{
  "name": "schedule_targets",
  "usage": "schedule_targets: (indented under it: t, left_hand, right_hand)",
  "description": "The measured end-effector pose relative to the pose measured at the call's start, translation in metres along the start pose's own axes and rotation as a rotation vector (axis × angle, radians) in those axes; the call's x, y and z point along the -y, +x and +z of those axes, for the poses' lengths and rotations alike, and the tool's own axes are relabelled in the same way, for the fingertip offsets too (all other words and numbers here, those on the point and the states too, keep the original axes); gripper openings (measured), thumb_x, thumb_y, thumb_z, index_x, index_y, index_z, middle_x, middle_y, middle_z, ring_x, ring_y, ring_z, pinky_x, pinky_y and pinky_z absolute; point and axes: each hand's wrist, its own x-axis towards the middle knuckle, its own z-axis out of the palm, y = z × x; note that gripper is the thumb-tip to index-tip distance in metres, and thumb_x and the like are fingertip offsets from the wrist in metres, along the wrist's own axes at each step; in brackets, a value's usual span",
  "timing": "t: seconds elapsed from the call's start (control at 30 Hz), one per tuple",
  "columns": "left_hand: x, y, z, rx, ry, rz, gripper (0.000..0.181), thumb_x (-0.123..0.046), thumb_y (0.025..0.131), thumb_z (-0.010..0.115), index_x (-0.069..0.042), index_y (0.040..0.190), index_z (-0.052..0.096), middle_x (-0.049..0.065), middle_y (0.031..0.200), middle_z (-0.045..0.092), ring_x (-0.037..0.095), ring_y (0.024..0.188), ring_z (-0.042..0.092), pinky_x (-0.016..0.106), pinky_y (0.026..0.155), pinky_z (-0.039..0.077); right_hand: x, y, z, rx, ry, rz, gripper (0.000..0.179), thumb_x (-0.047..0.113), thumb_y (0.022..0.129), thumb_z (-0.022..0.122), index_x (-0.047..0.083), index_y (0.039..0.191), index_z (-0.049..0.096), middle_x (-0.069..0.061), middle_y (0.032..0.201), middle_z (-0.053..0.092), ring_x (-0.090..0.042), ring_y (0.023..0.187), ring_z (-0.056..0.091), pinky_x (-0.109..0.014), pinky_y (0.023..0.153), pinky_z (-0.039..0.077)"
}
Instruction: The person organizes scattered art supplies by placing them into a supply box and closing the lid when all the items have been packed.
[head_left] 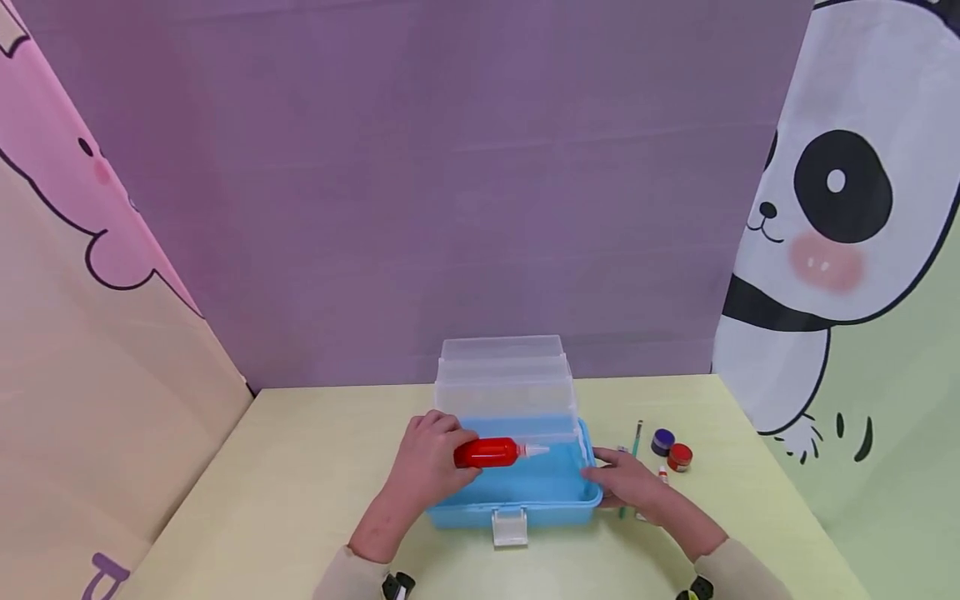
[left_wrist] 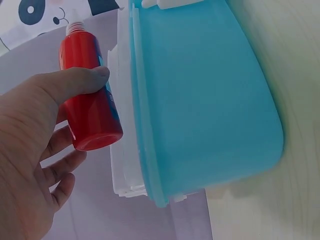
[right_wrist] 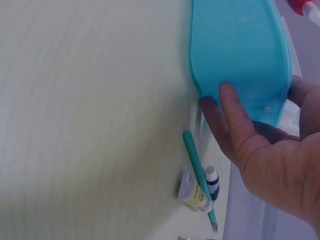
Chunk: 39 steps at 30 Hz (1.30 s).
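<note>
My left hand (head_left: pixel 429 460) holds a red squeeze bottle (head_left: pixel 486 452) with a white nozzle, lying on its side in the air over the blue plastic box (head_left: pixel 555 515). In the left wrist view, the thumb presses across the bottle (left_wrist: pixel 92 117), and the lower fingers stay off it. The box stands with its clear lid (head_left: pixel 502 367) raised at the back and its white front latch (head_left: pixel 510 529) hanging down. At the box's right wall is my right hand (head_left: pixel 630 482), thumb over the rim and fingers against the outside (right_wrist: pixel 240 120).
Right of the box lie a green paintbrush (right_wrist: pixel 195 160), a yellow-labelled tube (right_wrist: pixel 197 195) and a small white-capped tube (right_wrist: pixel 212 182). A purple-lidded jar (head_left: pixel 662 442) and a red-lidded jar (head_left: pixel 679 457) stand farther right. A purple backdrop (head_left: pixel 450 192) closes off the table's far edge.
</note>
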Motion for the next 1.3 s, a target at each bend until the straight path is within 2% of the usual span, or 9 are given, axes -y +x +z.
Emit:
schedule_targets:
  t: [0.27, 0.7, 0.9, 1.03, 1.3]
  left_hand:
    - [0.002, 0.001, 0.004, -0.003, 0.029, 0.028, 0.052, -0.032, 0.056, 0.095, -0.019, 0.101, 0.075, -0.001, 0.093, 0.064, 0.02, 0.095, 0.053, 0.042, 0.08, 0.045]
    - [0.004, 0.0, 0.011, -0.013, -0.005, 0.038, 0.05, -0.032, 0.056, 0.094, -0.019, 0.1, 0.075, -0.001, 0.093, 0.064, 0.019, 0.094, 0.053, 0.043, 0.08, 0.045]
    - [0.009, 0.002, 0.014, -0.069, -0.078, 0.054, 0.042, -0.038, 0.067, 0.089, -0.02, 0.103, 0.076, -0.003, 0.096, 0.064, 0.019, 0.098, 0.052, 0.041, 0.083, 0.044]
    - [0.013, 0.003, 0.01, -0.094, -0.101, 0.062, 0.034, -0.038, 0.074, 0.083, -0.02, 0.102, 0.076, -0.004, 0.094, 0.064, 0.018, 0.097, 0.053, 0.041, 0.084, 0.044]
    - [0.017, -0.002, 0.009, -0.098, -0.106, 0.031, 0.027, -0.033, 0.075, 0.083, -0.02, 0.098, 0.076, -0.005, 0.091, 0.064, 0.018, 0.094, 0.053, 0.041, 0.083, 0.045]
  right_hand:
    - [-0.004, 0.004, 0.002, -0.025, -0.001, 0.009, 0.068, 0.023, 0.092, 0.069, -0.008, 0.143, 0.037, -0.03, 0.126, 0.055, -0.038, 0.097, 0.066, -0.046, 0.075, 0.057]
    - [-0.006, 0.004, 0.007, -0.072, -0.04, 0.047, 0.066, 0.024, 0.09, 0.071, -0.005, 0.142, 0.042, -0.026, 0.124, 0.057, -0.036, 0.095, 0.067, -0.045, 0.073, 0.057]
    - [-0.002, 0.003, 0.006, -0.089, -0.079, 0.044, 0.065, 0.025, 0.091, 0.07, -0.004, 0.142, 0.042, -0.023, 0.121, 0.059, -0.035, 0.095, 0.066, -0.045, 0.073, 0.057]
    - [-0.001, 0.002, 0.006, -0.089, -0.082, 0.048, 0.064, 0.024, 0.091, 0.069, -0.004, 0.142, 0.042, -0.023, 0.121, 0.058, -0.035, 0.096, 0.066, -0.045, 0.073, 0.057]
    - [-0.002, 0.001, 0.005, -0.072, -0.06, 0.041, 0.063, 0.023, 0.092, 0.068, -0.004, 0.142, 0.042, -0.025, 0.124, 0.057, -0.035, 0.097, 0.066, -0.045, 0.075, 0.057]
